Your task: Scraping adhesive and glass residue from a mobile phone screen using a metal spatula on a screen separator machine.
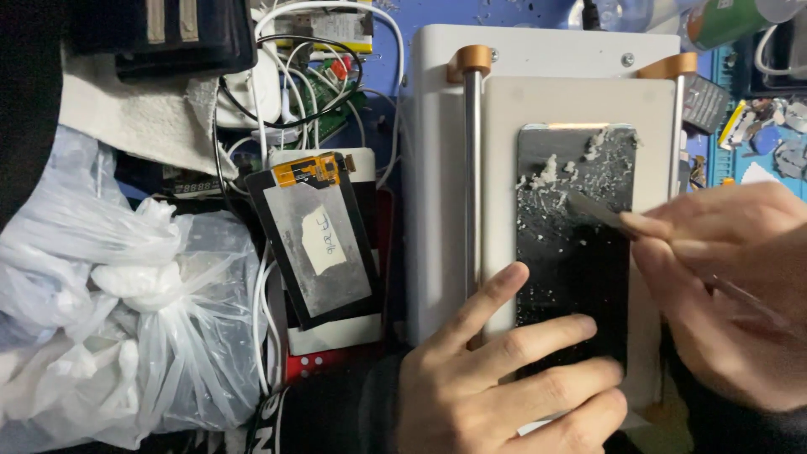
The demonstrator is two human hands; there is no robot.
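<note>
Scraping one glass panel [580,252], two hands: left [496,378], right [723,286].

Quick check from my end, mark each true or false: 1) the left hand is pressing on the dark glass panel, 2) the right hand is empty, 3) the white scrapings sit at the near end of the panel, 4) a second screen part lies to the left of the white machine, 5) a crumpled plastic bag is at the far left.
1) True. The left hand has its fingers flat on the near end of the dark glass panel.
2) False. The right hand holds a thin flat blade against the panel.
3) False. The white scrapings lie at the far end, around the blade's tip.
4) True. A second screen part, with a paper label, lies left of the white machine.
5) True. The plastic bag is at the far left.
</note>
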